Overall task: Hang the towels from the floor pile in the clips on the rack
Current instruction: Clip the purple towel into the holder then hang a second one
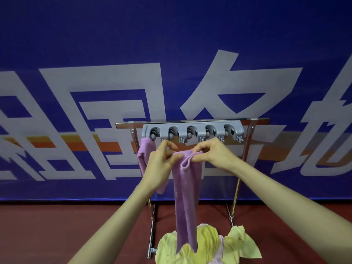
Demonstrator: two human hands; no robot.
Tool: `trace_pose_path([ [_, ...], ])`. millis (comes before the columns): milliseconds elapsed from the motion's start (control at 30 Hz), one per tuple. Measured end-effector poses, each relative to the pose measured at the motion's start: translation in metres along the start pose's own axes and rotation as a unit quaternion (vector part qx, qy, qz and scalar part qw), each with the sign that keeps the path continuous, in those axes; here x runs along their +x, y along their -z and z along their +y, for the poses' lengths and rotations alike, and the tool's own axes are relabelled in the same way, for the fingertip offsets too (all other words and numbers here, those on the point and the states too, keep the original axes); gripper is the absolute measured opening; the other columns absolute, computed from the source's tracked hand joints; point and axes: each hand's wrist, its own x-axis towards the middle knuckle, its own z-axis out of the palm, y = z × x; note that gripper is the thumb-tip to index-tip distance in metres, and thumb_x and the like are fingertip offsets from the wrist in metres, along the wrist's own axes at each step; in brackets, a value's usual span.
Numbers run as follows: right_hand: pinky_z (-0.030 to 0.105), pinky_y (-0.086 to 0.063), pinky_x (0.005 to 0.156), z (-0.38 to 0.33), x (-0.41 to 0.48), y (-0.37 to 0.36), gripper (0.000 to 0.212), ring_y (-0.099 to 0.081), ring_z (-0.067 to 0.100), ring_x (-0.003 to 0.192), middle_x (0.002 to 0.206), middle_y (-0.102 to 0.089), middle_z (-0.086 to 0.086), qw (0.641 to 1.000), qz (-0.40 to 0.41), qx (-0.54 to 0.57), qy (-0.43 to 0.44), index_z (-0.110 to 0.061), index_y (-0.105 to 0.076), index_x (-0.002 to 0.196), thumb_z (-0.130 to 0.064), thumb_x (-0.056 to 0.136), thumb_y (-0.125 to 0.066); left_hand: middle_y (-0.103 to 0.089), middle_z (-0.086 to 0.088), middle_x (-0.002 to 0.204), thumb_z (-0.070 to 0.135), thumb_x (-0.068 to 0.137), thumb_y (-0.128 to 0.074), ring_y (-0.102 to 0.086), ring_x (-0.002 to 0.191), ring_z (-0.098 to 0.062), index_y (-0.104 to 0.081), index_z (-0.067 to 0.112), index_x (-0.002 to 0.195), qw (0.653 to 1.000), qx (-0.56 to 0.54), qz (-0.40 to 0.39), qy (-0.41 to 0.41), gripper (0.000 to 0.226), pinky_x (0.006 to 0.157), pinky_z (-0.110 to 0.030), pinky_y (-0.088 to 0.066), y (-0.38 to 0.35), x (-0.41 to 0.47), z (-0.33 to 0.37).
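Left hand and right hand each pinched the bunched top edge of a purple towel just below the grey clip bar. The towel hung straight down from there, not in a clip. Its lower end was in front of the yellow towel pile, far below the bar. A second purple towel hung at the bar's leftmost clip.

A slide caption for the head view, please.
Left hand and right hand pinch a purple towel below the clip rack.
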Motion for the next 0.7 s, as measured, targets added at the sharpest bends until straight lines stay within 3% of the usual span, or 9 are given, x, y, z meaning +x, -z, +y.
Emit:
trace_pose_path([
  [133,0.021,-0.051,0.070,-0.001,0.002,-0.005,0.009,-0.061,0.008,0.071,0.074,-0.070,0.009,0.998,0.055,0.009,0.004,-0.002,-0.074,0.079,-0.007,0.073,-0.078,-0.072,0.006,0.072,0.020,0.091,-0.062,-0.057,0.059,0.004,-0.053,0.013,0.102,1.000,0.005,-0.001,0.013,0.016,0.057,-0.011,-0.042,-0.001,0.002,-0.002],
  [233,0.024,-0.051,0.071,-0.002,0.002,-0.009,0.009,-0.060,0.008,0.070,0.069,-0.067,0.002,0.997,0.067,0.020,0.012,-0.009,-0.069,0.072,-0.006,0.073,-0.078,-0.073,0.003,0.077,0.023,0.089,-0.065,-0.058,0.059,0.007,-0.055,0.013,0.100,1.000,0.000,0.008,0.018,0.018,0.055,-0.007,-0.040,-0.001,0.004,0.000],
  [400,0.040,-0.055,0.081,-0.005,0.002,-0.011,0.017,-0.066,0.025,0.085,0.087,-0.069,0.013,0.993,0.102,0.063,-0.001,-0.014,-0.063,0.079,-0.004,0.074,-0.076,-0.072,0.002,0.075,0.026,0.088,-0.066,-0.065,0.070,0.002,-0.057,0.017,0.094,0.998,-0.054,0.007,0.027,0.014,0.066,-0.010,-0.047,0.001,0.003,0.004],
  [500,0.037,-0.055,0.086,-0.006,0.003,-0.009,0.023,-0.067,0.028,0.095,0.096,-0.071,0.011,0.991,0.108,0.078,-0.015,-0.010,-0.067,0.095,-0.003,0.075,-0.075,-0.070,0.008,0.072,0.025,0.092,-0.061,-0.065,0.075,0.000,-0.058,0.021,0.090,0.995,-0.096,0.008,0.029,0.005,0.075,-0.012,-0.051,0.001,-0.001,0.004],
  [567,0.038,-0.055,0.086,-0.008,0.002,-0.007,0.018,-0.067,0.026,0.095,0.095,-0.071,0.011,0.991,0.108,0.072,-0.012,-0.008,-0.071,0.093,-0.003,0.076,-0.074,-0.069,0.010,0.072,0.022,0.092,-0.060,-0.064,0.074,0.003,-0.058,0.019,0.094,0.992,-0.125,0.010,0.033,0.004,0.075,-0.010,-0.049,0.000,-0.004,0.004],
  [700,0.031,-0.054,0.079,-0.015,-0.001,-0.005,0.013,-0.063,0.017,0.085,0.092,-0.070,0.015,0.989,0.115,0.090,-0.010,-0.006,-0.072,0.088,0.001,0.078,-0.071,-0.067,0.003,0.085,0.016,0.088,-0.065,-0.062,0.078,0.009,-0.052,0.012,0.109,0.985,-0.167,-0.004,0.051,0.025,0.073,-0.005,-0.046,0.000,-0.007,0.002],
])
